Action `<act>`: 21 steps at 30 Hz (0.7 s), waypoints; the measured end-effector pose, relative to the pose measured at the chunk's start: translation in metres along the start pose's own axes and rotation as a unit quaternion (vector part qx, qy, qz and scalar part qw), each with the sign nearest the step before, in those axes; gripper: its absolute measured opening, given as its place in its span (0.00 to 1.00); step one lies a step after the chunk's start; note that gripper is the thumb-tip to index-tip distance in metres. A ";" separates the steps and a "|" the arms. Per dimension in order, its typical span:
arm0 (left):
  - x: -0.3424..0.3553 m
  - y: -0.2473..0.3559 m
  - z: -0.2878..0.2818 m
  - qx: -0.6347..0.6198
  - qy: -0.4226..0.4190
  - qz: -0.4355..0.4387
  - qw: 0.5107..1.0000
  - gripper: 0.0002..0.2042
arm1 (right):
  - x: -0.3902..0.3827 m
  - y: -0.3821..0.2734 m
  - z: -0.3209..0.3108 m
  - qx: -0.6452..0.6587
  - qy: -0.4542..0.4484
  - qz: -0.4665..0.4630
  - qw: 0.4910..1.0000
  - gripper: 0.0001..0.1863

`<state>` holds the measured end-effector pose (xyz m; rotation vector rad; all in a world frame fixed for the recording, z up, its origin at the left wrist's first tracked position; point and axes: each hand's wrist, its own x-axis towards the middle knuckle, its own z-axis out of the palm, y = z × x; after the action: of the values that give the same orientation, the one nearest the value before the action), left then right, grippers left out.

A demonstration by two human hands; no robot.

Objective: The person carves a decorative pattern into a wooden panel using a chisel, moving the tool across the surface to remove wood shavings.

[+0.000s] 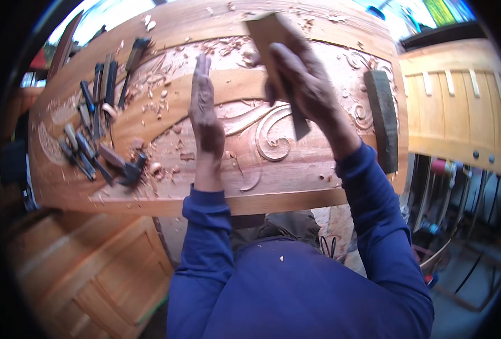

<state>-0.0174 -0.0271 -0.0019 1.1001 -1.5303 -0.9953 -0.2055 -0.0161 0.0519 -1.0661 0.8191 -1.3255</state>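
Your right hand (pixel 295 79) grips a flat wooden block (pixel 273 39), its long axis running far-left to near-right above the carved panel (pixel 250 169), while your left hand (pixel 205 113) stands open and empty just left of it.

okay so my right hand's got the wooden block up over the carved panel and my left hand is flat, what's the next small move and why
Probably lower the wooden block in your right hand back toward the carved panel. It is raised, and your left hand is open and holds no chisel; the chisels lie at the panel's left end.
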 end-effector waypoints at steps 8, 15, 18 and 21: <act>-0.004 -0.019 0.008 -0.200 0.289 0.055 0.935 0.29 | 0.036 0.103 0.042 0.012 -0.178 0.062 0.982 0.35; -0.008 -0.035 0.001 -0.103 0.361 0.077 0.924 0.19 | 0.032 0.121 0.046 0.093 -0.203 0.108 0.969 0.36; -0.003 -0.043 0.001 -0.030 0.346 0.104 0.932 0.21 | 0.033 0.139 0.040 0.238 -0.205 0.142 0.939 0.33; -0.009 -0.052 -0.003 -0.066 0.356 0.116 0.925 0.19 | 0.034 0.142 0.040 0.293 -0.199 0.159 0.922 0.33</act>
<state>-0.0044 -0.0323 -0.0532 1.0027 -0.9501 -0.4427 -0.1150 -0.0539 -0.0641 -0.6501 0.2401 -0.9366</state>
